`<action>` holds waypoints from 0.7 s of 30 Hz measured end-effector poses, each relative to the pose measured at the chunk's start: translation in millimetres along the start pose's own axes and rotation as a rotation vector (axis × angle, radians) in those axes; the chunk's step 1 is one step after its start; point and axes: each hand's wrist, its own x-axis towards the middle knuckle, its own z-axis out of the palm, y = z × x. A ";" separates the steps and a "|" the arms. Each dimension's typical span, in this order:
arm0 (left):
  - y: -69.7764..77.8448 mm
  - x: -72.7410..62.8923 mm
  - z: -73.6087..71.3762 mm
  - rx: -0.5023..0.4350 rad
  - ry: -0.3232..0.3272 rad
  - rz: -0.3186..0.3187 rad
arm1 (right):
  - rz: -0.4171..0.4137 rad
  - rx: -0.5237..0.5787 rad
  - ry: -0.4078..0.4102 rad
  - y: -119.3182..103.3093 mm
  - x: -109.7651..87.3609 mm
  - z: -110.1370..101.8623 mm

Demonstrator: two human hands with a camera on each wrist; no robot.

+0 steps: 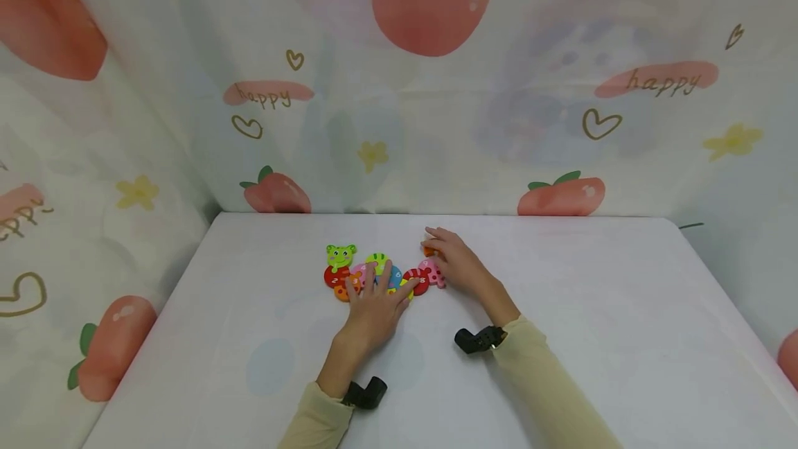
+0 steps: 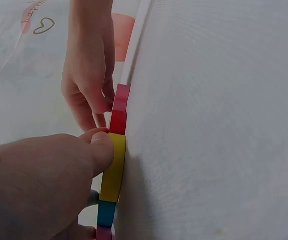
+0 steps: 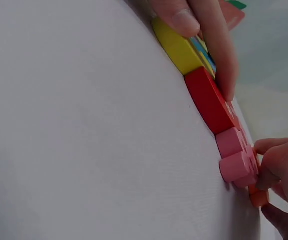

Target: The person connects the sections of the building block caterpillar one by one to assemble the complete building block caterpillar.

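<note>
A row of colourful wooden puzzle pieces forms a caterpillar, with a smiling green head piece (image 1: 341, 256) at its left end. My left hand (image 1: 373, 314) rests spread across the middle pieces; its thumb lies by the yellow piece (image 2: 114, 167) and a finger touches the red piece (image 3: 208, 100). At the right end, a pink piece (image 3: 232, 145) adjoins the red one. Between thumb and fingers, my right hand (image 1: 461, 263) pinches an orange piece (image 3: 259, 198) just beyond the pink piece. Fingers partly cover the orange piece and several middle pieces.
The row lies on a white table (image 1: 249, 324) near its far edge. A printed curtain (image 1: 399, 109) hangs behind the table and along its left side. Each wrist carries a black camera, such as the right wrist camera (image 1: 479, 339).
</note>
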 end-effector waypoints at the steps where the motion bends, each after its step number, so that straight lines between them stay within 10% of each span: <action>1: -0.2 0.2 0.2 -0.003 0.001 0.002 | -0.008 -0.008 -0.032 0.1 2.2 -1.7; 21: 0.0 -0.7 -0.5 -0.007 0.001 0.007 | 0.009 -0.149 -0.150 0.0 -25.6 -23.1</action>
